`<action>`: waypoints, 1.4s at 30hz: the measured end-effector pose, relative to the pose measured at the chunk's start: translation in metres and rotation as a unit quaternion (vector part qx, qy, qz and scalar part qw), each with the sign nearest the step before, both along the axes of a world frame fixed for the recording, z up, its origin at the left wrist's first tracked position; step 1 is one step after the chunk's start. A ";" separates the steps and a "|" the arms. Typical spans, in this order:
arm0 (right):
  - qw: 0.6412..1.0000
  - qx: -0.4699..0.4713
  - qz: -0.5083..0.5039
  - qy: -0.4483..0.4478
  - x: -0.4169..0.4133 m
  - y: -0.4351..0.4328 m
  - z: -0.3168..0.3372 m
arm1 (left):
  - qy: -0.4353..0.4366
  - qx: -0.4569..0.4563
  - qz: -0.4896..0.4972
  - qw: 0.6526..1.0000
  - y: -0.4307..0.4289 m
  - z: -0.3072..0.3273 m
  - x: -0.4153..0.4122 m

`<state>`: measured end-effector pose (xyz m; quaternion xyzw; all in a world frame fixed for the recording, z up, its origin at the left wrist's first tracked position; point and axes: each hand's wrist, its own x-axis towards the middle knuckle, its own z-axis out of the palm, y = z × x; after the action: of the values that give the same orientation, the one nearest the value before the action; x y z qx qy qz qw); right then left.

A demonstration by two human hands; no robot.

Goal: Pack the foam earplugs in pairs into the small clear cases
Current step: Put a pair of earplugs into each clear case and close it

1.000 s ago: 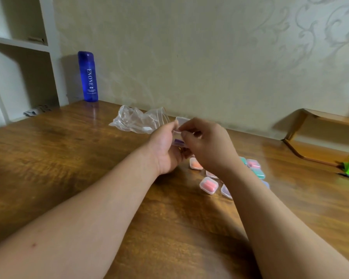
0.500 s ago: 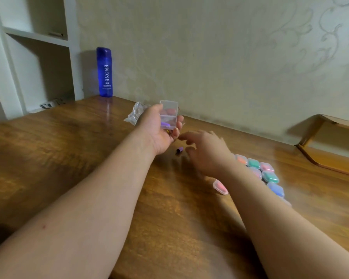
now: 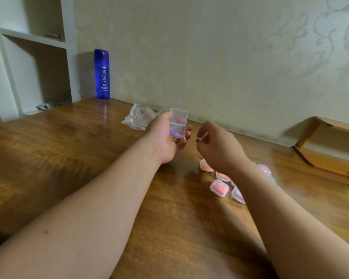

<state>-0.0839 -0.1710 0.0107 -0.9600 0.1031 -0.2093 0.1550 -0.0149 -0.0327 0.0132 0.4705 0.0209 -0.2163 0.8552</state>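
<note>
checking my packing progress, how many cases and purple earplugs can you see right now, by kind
open clear case, held in the left hand: 1
closed cases on the table: at least 6, the right forearm hides part of the group
purple earplug in the open case: 1
purple earplug pinched by the right hand: 1
total: at least 9

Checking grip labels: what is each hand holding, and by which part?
The left hand holds the open clear case from beneath, thumb on its left edge; the right hand pinches a purple earplug, only its tip showing.
</note>
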 end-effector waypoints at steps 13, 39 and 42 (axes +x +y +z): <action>0.981 0.100 0.053 -0.157 -0.031 -0.007 0.003 | 0.007 -0.023 -0.100 0.995 -0.034 -0.011 -0.034; 0.954 0.269 0.079 -0.106 -0.035 -0.014 -0.003 | 0.006 -0.039 -0.144 0.989 -0.029 -0.014 -0.033; 0.951 0.275 0.085 -0.114 -0.038 -0.016 -0.002 | 0.021 -0.050 -0.137 0.989 -0.027 -0.013 -0.033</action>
<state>-0.1220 -0.1869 0.0091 -0.8550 0.0563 -0.2666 0.4412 -0.0484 -0.0599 0.0005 0.4210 -0.0366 -0.3425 0.8391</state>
